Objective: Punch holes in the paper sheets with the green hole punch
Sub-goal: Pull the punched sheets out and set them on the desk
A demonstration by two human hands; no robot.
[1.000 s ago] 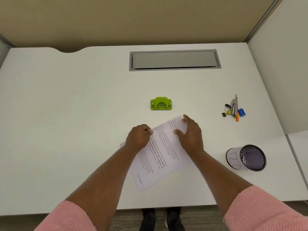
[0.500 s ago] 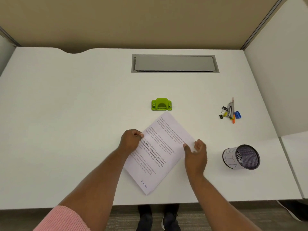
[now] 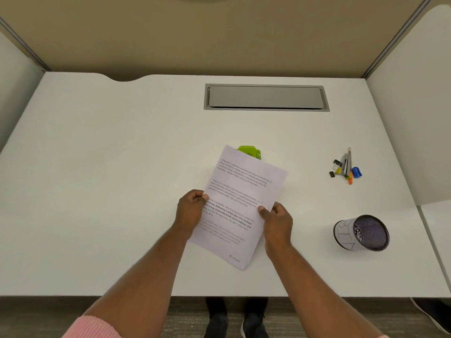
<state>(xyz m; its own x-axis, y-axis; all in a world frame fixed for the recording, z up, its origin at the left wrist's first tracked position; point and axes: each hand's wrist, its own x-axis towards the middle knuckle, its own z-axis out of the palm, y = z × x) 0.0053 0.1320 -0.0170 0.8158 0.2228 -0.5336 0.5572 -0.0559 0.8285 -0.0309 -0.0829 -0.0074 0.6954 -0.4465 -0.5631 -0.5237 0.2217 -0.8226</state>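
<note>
Both our hands pinch the paper sheets, left hand and right hand at opposite side edges. Their long axis points away from us, far edge over the green hole punch straight ahead.

Paper sheets now lifted off the surface, were lying flat before. Right hand moved from open beside the right edge to pinching it; left hand pinches the left edge. Far corner now covers most of the green hole punch.
</note>
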